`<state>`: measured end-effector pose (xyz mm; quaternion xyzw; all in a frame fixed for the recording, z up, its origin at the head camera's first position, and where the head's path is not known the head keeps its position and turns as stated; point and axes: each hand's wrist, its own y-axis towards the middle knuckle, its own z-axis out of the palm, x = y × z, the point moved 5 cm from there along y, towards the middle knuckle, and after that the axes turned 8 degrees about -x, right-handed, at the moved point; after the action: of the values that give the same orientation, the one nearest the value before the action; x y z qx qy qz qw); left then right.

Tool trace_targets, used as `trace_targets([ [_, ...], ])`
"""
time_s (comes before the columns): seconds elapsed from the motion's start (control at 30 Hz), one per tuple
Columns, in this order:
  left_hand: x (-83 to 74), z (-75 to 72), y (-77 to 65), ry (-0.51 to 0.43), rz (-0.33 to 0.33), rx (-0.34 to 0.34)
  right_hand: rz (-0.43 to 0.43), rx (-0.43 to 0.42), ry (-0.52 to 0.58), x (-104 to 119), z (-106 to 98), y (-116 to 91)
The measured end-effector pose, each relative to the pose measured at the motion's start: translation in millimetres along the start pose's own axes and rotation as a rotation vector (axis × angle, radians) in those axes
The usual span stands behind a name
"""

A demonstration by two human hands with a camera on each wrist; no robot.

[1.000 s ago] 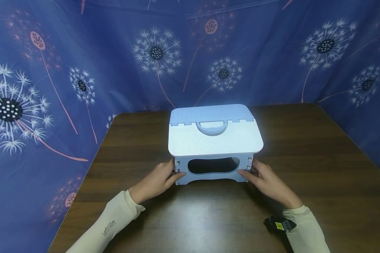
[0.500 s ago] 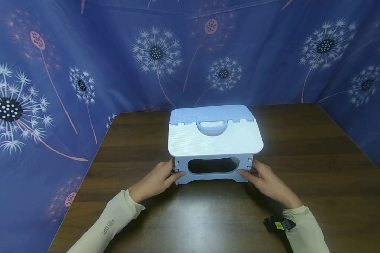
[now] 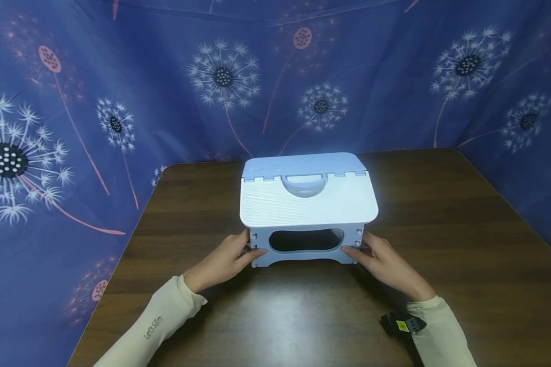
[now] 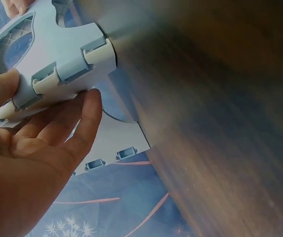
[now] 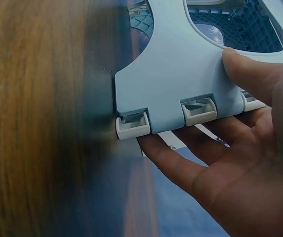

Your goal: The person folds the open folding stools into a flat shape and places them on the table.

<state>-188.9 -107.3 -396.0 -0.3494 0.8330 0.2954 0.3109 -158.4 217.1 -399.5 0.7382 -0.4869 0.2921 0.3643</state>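
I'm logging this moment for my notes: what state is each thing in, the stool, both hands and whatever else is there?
Folding step stool: unfolded, standing upright on the table, carry handle lying flat in the seat.
Left hand: grips the stool's near left leg edge, thumb on the front panel.
Right hand: grips the near right leg edge, thumb on the front panel.
Table: bears the stool.
Wrist strap: fastened round the right sleeve.

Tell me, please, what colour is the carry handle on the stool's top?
The handle is pale blue, darker than the whitish front half, best seen in the head view.
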Motion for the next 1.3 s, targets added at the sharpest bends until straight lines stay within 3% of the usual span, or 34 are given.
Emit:
trace_targets([
  [0.57,-3.5,-1.8,1.6,-0.016,-0.001,0.008,-0.003,0.020,0.007,-0.5,-2.7,1.4],
  [0.93,-1.9,2.3,-1.7,0.035,-0.007,-0.024,0.009,0.032,0.014,2.7,-1.6,-0.3],
  [1.3,-2.5,3.2,-1.2,0.014,-0.027,-0.004,0.017,0.025,0.006,-1.7,-0.9,-1.3],
])
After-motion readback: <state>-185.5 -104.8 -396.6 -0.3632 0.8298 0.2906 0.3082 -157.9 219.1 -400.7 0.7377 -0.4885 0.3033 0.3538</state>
